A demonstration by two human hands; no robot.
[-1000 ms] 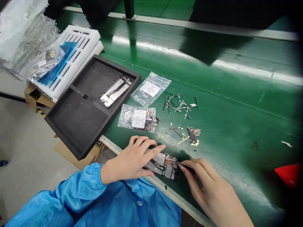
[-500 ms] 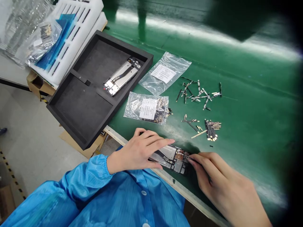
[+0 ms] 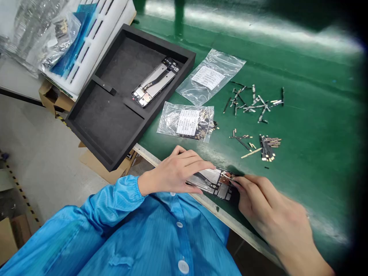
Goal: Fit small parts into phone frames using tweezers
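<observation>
An opened phone [image 3: 224,190] with bare circuit boards and silver plates lies at the table's near edge. My left hand [image 3: 184,170] grips it across its left half, thumb on the near side and fingers on the far side, hiding that end. At the phone's right end, my right hand [image 3: 267,205] pinches thin tweezers [image 3: 232,179]. Their tips meet the copper-coloured area near the top corner; whether a small part is between them I cannot tell. Beyond the hands lies a bundle of dark flex cables [image 3: 267,147] with gold ends.
A black foam tray [image 3: 100,143] at left holds another opened phone [image 3: 155,82]. Two labelled zip bags, one flat [image 3: 230,67] and one filled with small cables [image 3: 186,122], lie beside it. Scattered thin strips [image 3: 255,101] rest on the green table [image 3: 310,122]. White foam [image 3: 100,38] stands far left.
The camera view has shifted, so the table's things appear farther right and higher. The tweezer tips have moved a little inward over the copper-coloured area. My left hand keeps its grip on the phone.
</observation>
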